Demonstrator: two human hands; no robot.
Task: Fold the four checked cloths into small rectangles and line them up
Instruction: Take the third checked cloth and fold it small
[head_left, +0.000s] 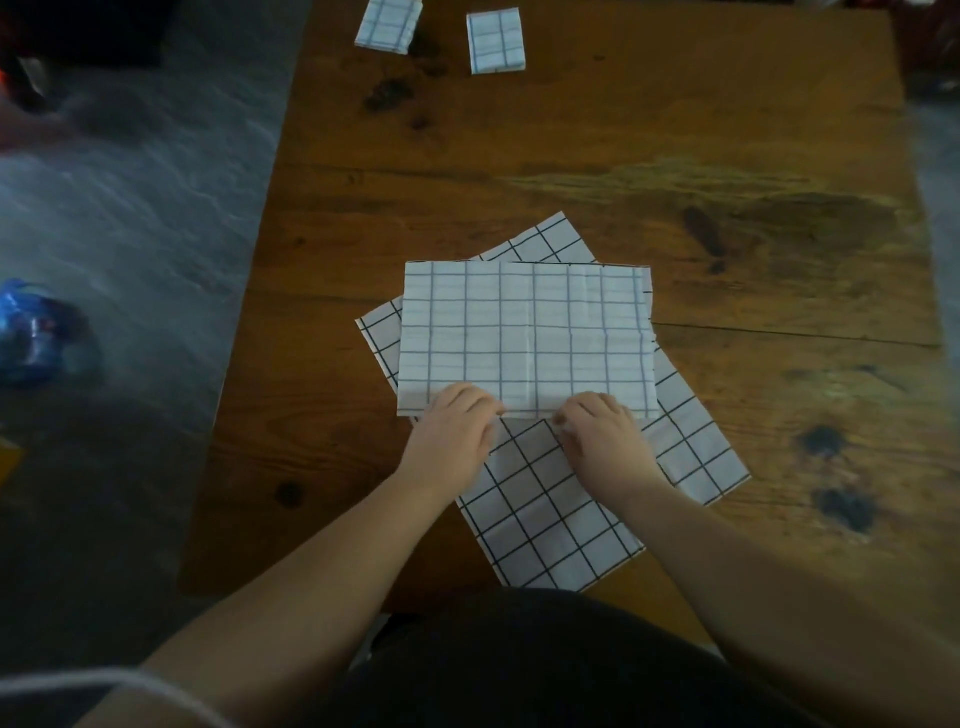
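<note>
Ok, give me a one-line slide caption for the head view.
Both hands pinch the near edge of the third checked cloth atop the fourth; two folded rectangles wait.

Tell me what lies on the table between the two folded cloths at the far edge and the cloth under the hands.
Head view: nothing but bare wooden table, with dark stains, lies between the folded cloths and the top cloth.
</note>
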